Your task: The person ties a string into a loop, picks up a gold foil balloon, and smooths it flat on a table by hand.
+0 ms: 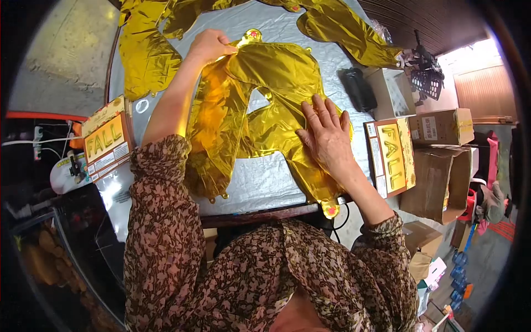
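A flat gold foil letter balloon [271,127] lies on the silvery table cover in front of me, with a gap through its middle. My left hand [210,47] pinches its upper left edge, fingers closed on the foil beside a top tab [253,36] with a red mark. Fingers spread, my right hand [330,135] rests flat on the balloon's right side. Below that hand, a second red-marked tab [330,209] hangs at the table's front edge. The left part of the foil is folded over and catches an orange reflection.
More gold foil balloons lie at the back left [145,52] and back right [345,33]. Printed FALL packs stand at the left [106,139] and right [391,157]. A black pouch [358,88], a white open box [390,93] and cardboard boxes [437,180] line the right side.
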`<state>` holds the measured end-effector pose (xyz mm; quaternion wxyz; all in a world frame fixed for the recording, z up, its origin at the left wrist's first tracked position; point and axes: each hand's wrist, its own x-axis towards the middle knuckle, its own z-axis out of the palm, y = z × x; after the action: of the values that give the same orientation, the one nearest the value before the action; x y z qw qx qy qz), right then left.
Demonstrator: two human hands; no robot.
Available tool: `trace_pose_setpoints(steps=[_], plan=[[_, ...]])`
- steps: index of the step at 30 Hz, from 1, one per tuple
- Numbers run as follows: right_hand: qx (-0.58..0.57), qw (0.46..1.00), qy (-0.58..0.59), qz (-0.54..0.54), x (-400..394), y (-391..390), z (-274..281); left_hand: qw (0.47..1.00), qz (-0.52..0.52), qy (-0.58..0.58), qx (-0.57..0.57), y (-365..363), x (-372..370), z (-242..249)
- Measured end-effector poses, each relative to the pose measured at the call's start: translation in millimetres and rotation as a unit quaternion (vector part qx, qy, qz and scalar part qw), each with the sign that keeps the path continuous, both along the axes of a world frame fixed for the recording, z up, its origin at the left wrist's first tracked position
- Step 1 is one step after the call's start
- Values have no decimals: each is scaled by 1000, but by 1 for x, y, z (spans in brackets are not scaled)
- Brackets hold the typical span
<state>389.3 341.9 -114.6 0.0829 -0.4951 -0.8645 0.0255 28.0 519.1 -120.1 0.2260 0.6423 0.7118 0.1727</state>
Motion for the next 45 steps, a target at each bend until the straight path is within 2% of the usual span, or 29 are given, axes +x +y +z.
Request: trace_pose_setpoints(steps=[6,9,13,15,16,18,19,21,28,30,43,45], plan=[[-23,999,-4,36,-10,37,3,997,81,1,8,8,-26,-11],[-45,998,-11,46,-10,51,9,998,51,-38,-18,6,-33,-10],[-63,997,-17,47,-6,51,13,998,44,-32,-42,0,-33,-5],[-68,996,-21,45,-5,50,15,978,19,-182,103,-1,-42,-29],[-64,997,-20,48,-4,50,14,978,24,-181,102,-2,-47,-37],[-63,997,-22,48,-4,51,12,948,44,-274,159,-14,-53,-36],[-62,997,-21,49,-4,51,12,948,50,-270,159,-22,-58,-36],[-62,997,-17,47,-6,52,13,971,46,-164,169,-47,-54,-17],[-61,996,-24,57,-5,54,15,967,-10,-142,211,-58,-42,-24],[-53,996,-39,58,-4,56,14,975,-46,-61,208,-58,-42,-25],[-71,996,-33,48,-6,58,19,969,-18,-47,241,-59,-36,-30],[-75,996,-21,46,-5,59,17,967,-9,-100,236,-56,-34,-30]])
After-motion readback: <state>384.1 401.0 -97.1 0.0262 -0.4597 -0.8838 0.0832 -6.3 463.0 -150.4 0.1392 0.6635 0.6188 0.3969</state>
